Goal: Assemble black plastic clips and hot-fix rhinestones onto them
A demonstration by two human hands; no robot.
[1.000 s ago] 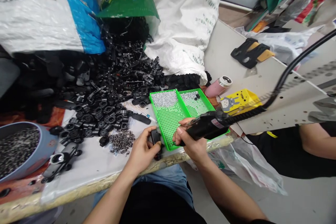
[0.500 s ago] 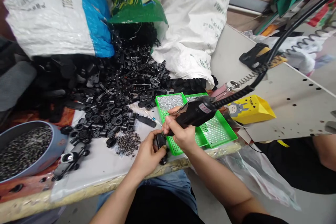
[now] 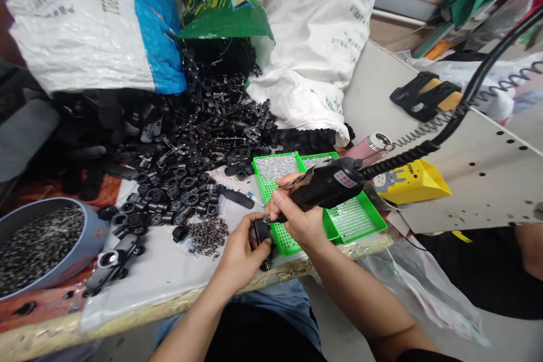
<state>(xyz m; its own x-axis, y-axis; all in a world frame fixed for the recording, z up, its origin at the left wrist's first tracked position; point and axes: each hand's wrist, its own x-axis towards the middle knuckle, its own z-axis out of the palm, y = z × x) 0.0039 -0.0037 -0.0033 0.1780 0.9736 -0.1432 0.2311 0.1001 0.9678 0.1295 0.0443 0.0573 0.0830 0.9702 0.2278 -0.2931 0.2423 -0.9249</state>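
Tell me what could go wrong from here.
The black corded tool in the right hand points toward the black part gripped by the left hand; a slip might jab that hand. In this view the tool crosses over the green tray, so a knock could scatter its small metal pieces. The cable appears to run close to the pink bottle and might catch it.

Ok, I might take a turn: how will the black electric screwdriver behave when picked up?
The black electric screwdriver is probably stiff and fairly heavy, given the bulky body in the right hand. Its thick ribbed cord may tug. The coil spring, seemingly hooked to it, might bear some weight.
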